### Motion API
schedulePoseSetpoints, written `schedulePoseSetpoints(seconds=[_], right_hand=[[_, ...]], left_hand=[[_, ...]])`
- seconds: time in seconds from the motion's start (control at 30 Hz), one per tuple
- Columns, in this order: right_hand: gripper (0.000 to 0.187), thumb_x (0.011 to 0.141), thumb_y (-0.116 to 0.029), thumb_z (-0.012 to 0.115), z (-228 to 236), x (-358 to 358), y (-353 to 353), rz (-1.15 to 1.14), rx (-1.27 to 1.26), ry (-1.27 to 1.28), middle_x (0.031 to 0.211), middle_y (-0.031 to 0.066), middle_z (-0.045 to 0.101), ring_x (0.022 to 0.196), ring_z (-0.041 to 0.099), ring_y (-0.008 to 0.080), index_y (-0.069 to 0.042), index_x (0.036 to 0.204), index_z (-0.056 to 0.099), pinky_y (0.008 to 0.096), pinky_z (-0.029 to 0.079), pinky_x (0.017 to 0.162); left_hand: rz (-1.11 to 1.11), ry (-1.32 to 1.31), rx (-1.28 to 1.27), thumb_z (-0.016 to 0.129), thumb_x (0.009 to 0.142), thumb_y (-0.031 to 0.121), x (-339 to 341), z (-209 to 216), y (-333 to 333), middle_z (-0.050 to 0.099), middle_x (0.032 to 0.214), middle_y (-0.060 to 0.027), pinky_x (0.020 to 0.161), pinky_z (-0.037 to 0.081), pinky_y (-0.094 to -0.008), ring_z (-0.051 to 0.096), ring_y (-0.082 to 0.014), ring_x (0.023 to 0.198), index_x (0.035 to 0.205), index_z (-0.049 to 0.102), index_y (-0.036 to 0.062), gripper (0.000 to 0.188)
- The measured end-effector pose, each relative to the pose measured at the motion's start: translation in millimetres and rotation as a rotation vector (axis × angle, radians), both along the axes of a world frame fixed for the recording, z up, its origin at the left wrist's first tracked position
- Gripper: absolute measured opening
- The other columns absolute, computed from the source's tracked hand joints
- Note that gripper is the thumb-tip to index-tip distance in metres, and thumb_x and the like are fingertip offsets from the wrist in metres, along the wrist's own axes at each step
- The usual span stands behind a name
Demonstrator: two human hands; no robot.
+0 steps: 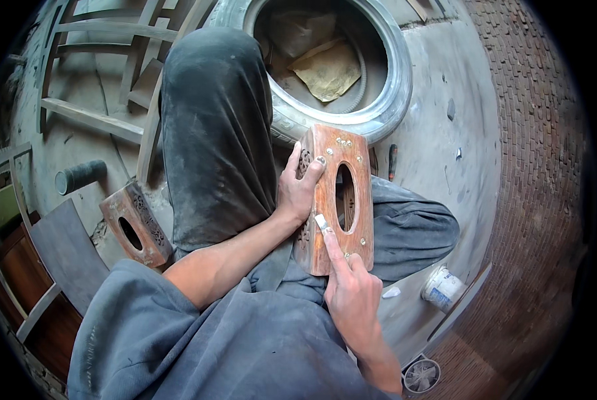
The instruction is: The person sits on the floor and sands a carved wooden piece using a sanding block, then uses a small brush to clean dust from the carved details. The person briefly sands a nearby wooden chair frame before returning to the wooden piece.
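A carved wooden tissue box (362,200) with an oval opening rests across my lap, tilted upright. Small pale inlaid or filled spots dot its top face near the ends. My left hand (300,183) grips its left carved side, thumb over the top edge. With my right hand (352,287), index finger stretched forward, I press a small flat blade-like tool (322,221) with a whitish tip onto the top face, left of the opening. Its handle is hidden in my fingers. A second carved tissue box (136,227) stands on the floor to my left.
Ahead lies a big tire (395,87) with a yellowish sheet (328,70) inside. Wooden frames (98,110) stand at the far left, near a dark cylinder (80,177) and a grey board (68,243). At right are a white tub (443,288), a slim dark tool (392,162) and a brick surface (532,133).
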State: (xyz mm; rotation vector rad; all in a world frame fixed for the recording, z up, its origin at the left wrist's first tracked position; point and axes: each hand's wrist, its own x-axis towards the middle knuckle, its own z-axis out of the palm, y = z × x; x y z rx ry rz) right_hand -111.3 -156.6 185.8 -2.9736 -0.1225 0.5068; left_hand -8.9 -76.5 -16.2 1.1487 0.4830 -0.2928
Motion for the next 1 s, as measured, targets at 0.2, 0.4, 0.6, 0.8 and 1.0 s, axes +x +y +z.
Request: schedulePoseSetpoints(seconds=[0.2, 0.4, 0.6, 0.8, 1.0], right_hand=[[0.063, 0.091, -0.002, 0.072, 5, -17, -1, -0.063, 0.043, -0.03, 0.079, 0.0106, 0.054, 0.057, 0.063, 0.0325, -0.019, 0.152, 0.065, 0.0454, 0.051, 0.053], [0.063, 0.091, -0.001, 0.072, -7, -7, -1, -0.029, 0.075, -0.085, 0.076, 0.009, 0.051, 0.055, 0.06, 0.0302, -0.02, 0.151, 0.067, 0.0449, 0.051, 0.053], [0.065, 0.092, -0.003, 0.07, -3, -13, -13, -0.005, 0.048, -0.018, 0.075, 0.0093, 0.05, 0.055, 0.061, 0.0305, -0.024, 0.153, 0.065, 0.0458, 0.051, 0.053], [0.069, 0.089, -0.002, 0.07, -7, 2, -13, 0.056, 0.04, -0.028, 0.075, 0.0086, 0.048, 0.054, 0.06, 0.0295, -0.025, 0.154, 0.064, 0.0447, 0.05, 0.051], [0.07, 0.088, 0.001, 0.068, -8, 12, -15, 0.068, 0.058, -0.019, 0.076, 0.0089, 0.05, 0.055, 0.061, 0.0295, -0.023, 0.154, 0.064, 0.0437, 0.051, 0.052]], left_hand=[[0.028, -0.009, 0.031, 0.071, 0.097, 0.046, -1, 5, 2, 0.065, 0.146, -0.0258, 0.115, 0.046, -0.0363, 0.063, -0.027, 0.134, 0.163, 0.038, -0.0081, 0.092], [0.017, -0.02, 0.031, 0.071, 0.097, 0.048, -3, -1, 2, 0.066, 0.145, -0.0259, 0.114, 0.046, -0.0363, 0.064, -0.0272, 0.133, 0.163, 0.039, -0.0071, 0.092], [0.003, -0.018, 0.034, 0.071, 0.096, 0.049, 0, 2, 2, 0.066, 0.145, -0.0269, 0.114, 0.046, -0.0366, 0.064, -0.0283, 0.132, 0.163, 0.04, -0.0074, 0.093], [0.001, 0.007, 0.015, 0.07, 0.096, 0.05, -2, -5, -1, 0.066, 0.144, -0.0276, 0.114, 0.046, -0.0366, 0.064, -0.029, 0.133, 0.163, 0.039, -0.0083, 0.094], [0.015, -0.008, 0.016, 0.071, 0.096, 0.05, -2, -3, -1, 0.065, 0.145, -0.0278, 0.113, 0.047, -0.0365, 0.064, -0.0287, 0.132, 0.163, 0.038, -0.0096, 0.095]])
